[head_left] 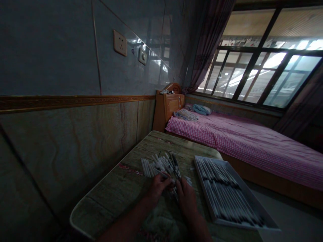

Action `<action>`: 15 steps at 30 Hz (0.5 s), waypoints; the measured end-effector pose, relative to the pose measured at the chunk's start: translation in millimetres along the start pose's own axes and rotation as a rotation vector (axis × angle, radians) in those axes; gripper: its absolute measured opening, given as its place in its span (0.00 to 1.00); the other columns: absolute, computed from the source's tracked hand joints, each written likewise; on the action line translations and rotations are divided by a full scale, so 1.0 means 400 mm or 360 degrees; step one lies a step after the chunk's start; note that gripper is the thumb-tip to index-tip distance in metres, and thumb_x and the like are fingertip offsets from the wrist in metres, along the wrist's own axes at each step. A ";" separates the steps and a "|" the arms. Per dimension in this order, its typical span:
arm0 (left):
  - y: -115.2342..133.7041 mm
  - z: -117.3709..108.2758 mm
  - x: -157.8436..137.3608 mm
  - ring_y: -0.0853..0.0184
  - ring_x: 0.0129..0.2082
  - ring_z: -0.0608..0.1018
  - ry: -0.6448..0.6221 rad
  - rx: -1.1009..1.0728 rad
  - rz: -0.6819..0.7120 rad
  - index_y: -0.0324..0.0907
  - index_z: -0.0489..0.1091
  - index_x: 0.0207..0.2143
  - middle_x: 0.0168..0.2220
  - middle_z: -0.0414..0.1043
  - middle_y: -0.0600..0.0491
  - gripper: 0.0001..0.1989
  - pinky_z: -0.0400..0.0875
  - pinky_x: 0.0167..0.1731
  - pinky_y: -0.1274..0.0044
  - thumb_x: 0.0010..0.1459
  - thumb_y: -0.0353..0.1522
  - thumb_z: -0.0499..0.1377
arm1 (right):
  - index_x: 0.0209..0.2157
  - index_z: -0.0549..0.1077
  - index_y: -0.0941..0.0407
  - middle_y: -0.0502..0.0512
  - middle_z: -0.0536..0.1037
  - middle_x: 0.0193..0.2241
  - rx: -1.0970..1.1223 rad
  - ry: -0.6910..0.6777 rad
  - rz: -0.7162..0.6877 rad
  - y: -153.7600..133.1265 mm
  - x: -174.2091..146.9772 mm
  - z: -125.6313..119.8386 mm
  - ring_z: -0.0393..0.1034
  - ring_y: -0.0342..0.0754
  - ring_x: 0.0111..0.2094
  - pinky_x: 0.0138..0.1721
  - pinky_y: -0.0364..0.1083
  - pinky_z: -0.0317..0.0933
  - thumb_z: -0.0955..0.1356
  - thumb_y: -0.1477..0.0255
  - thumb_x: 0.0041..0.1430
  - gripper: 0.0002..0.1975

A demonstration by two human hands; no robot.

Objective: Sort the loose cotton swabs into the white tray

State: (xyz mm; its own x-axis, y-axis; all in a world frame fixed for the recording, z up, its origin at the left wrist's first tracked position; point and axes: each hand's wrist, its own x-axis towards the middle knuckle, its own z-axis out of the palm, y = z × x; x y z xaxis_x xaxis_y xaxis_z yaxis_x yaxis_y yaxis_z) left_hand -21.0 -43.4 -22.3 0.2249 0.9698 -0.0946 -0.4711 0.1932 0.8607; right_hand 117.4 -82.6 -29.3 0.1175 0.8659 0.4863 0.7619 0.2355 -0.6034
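On the table lies a loose pile of slim white tubes [148, 167], like pen barrels, with thin dark sticks [174, 163] at its right side. My left hand [159, 185] is closed in a pinch around a white pen-like tube [161, 173], which slants up from the fingers. Close beside it, at the near edge of the pile, my right hand [186, 195] has its fingers curled together. What those fingers hold is too dark and blurred to make out. Several white pieces show between and just below the two hands.
A shallow white tray [205, 198] to the right holds two rows of white pens with black parts and overhangs the table's [108, 201] right side. A tiled wall [113, 131] runs along the left. Beyond the table stands a bed [242, 144] with a pink checked cover.
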 end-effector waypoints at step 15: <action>0.015 -0.005 -0.003 0.68 0.23 0.76 -0.0048 0.0121 0.0049 0.39 0.68 0.28 0.22 0.73 0.56 0.22 0.67 0.23 0.79 0.36 0.43 0.70 | 0.29 0.73 0.53 0.52 0.75 0.25 -0.0106 -0.0007 -0.0167 0.012 -0.008 0.024 0.67 0.45 0.26 0.28 0.42 0.56 0.57 0.68 0.66 0.17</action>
State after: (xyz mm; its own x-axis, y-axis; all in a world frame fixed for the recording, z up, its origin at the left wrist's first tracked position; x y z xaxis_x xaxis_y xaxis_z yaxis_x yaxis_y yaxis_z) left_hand -25.8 -43.3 -17.8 0.2374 0.9700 -0.0531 -0.4122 0.1501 0.8987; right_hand 114.3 -80.1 -39.9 0.0318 0.8400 0.5417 0.8103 0.2956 -0.5060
